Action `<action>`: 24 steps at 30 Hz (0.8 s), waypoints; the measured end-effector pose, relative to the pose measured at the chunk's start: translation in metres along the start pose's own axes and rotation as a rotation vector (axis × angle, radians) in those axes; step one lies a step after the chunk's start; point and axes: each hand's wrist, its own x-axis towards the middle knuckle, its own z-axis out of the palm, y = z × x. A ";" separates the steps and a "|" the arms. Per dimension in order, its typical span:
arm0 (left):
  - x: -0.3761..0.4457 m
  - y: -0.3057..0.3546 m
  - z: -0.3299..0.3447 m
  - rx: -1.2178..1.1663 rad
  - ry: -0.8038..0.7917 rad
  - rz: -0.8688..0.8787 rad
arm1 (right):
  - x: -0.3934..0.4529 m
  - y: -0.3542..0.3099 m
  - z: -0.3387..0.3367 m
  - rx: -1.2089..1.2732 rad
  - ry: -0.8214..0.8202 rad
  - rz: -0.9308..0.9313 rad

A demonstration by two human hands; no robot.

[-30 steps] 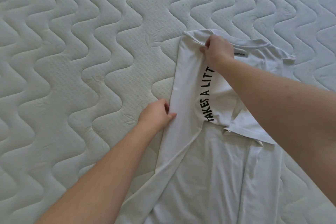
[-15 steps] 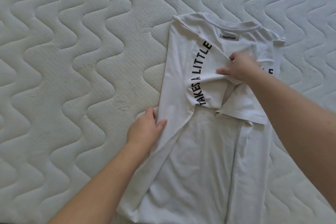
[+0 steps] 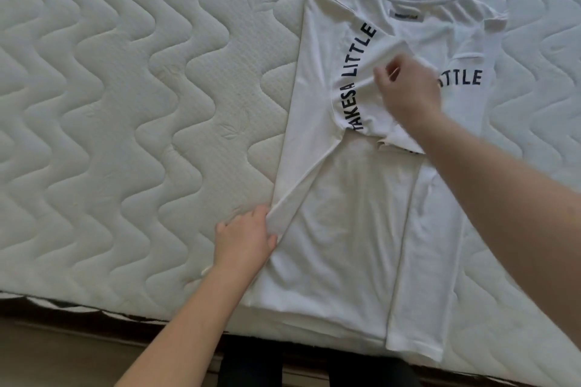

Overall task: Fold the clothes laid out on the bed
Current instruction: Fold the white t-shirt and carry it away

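White T-shirt on quilted mattress, centre-right of frame. Left hand pinches folded side edge; right hand grips bunched sleeve fabric. Print reads "TAKES A LITTLE"; neck label unreadable.

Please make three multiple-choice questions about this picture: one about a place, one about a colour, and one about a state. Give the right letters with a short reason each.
1. Where does the left hand hold the T-shirt?
A. at the collar
B. at the folded left edge, near the lower part
C. at the right sleeve

2. What colour are the letters printed on the T-shirt?
A. red
B. dark, close to black
C. yellow

3. In what state is the T-shirt?
A. rolled into a ball
B. hanging on a hanger
C. partly folded, flat on the mattress

Answers: 1 B, the left hand grips the folded edge of the T-shirt low on its left side. 2 B, the letters are dark on white cloth. 3 C, both sides are turned inward while the right hand pinches the cloth in the middle, and the shirt lies on the mattress.
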 end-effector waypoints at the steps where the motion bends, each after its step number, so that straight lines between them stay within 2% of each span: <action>1: -0.004 -0.002 0.001 0.008 -0.008 -0.012 | -0.026 -0.002 0.013 0.029 -0.118 0.029; 4: -0.021 -0.005 0.002 -0.008 -0.057 0.005 | -0.092 -0.004 0.054 0.214 -0.502 0.248; 7: -0.040 0.005 0.004 -0.091 -0.071 0.058 | -0.129 -0.007 0.078 0.410 -0.625 0.371; 10: -0.054 0.029 0.013 -0.141 -0.080 0.107 | -0.143 -0.010 0.083 0.527 -0.635 0.396; 15: -0.064 0.068 0.040 -0.277 -0.127 0.131 | -0.139 0.011 0.075 0.446 -0.495 0.366; 19: -0.073 0.078 0.038 -0.602 -0.222 0.150 | -0.142 0.032 0.070 0.416 -0.450 0.332; 21: -0.075 0.068 0.035 -0.761 -0.148 0.114 | -0.149 0.038 0.072 0.413 -0.454 0.323; 24: -0.073 0.040 0.040 -0.752 0.087 0.042 | -0.167 0.043 0.076 0.413 -0.557 0.336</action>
